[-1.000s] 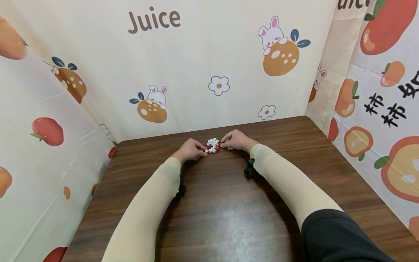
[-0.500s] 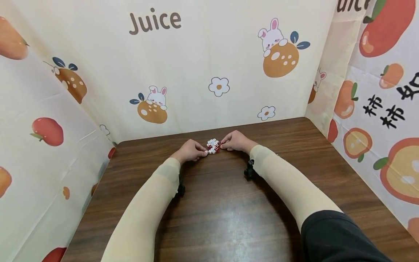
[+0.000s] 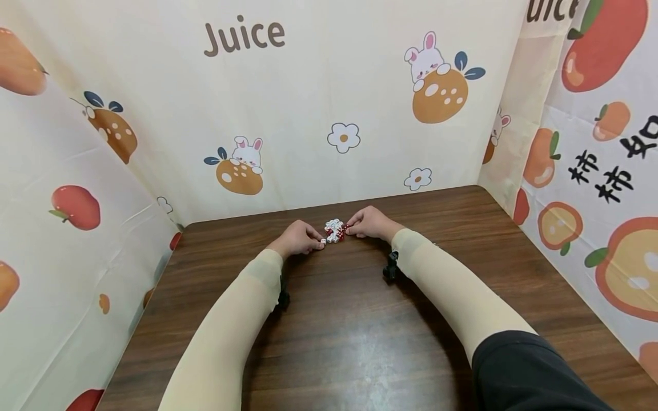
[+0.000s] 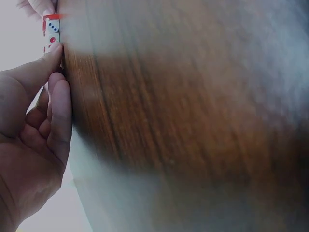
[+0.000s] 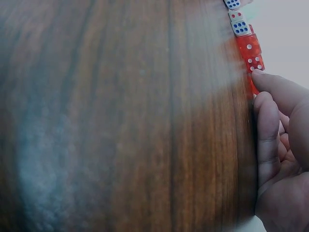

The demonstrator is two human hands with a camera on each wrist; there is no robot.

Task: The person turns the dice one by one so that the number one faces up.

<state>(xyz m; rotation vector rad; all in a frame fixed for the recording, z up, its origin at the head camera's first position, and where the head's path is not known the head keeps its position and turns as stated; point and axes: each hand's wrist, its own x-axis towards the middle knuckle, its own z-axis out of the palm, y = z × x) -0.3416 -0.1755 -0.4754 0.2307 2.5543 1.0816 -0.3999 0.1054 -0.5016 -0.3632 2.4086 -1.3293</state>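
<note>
A tight cluster of small dice (image 3: 334, 230), white on the left and red on the right, sits on the wooden table near its back edge. At its left side my left hand (image 3: 298, 238) pinches a white die (image 3: 323, 241) between thumb and fingertips. Opposite, my right hand (image 3: 371, 222) pinches a red die (image 5: 254, 87) at the cluster's right edge. White dice with blue and red pips (image 4: 53, 32) show beyond my left thumb in the left wrist view. Red dice with white pips (image 5: 250, 49) line up ahead of my right thumb, partly covered by it.
The brown wooden table (image 3: 329, 319) reaches toward me, with its back edge just behind the dice. A printed cloth wall (image 3: 308, 91) rises at the back, and more printed cloth (image 3: 591, 200) hangs along the right. A small black device (image 3: 392, 267) hangs under my right wrist.
The head view has tilted up very slightly, so everything sits a little lower. Both hands stay at the sides of the dice cluster with almost no visible movement.
</note>
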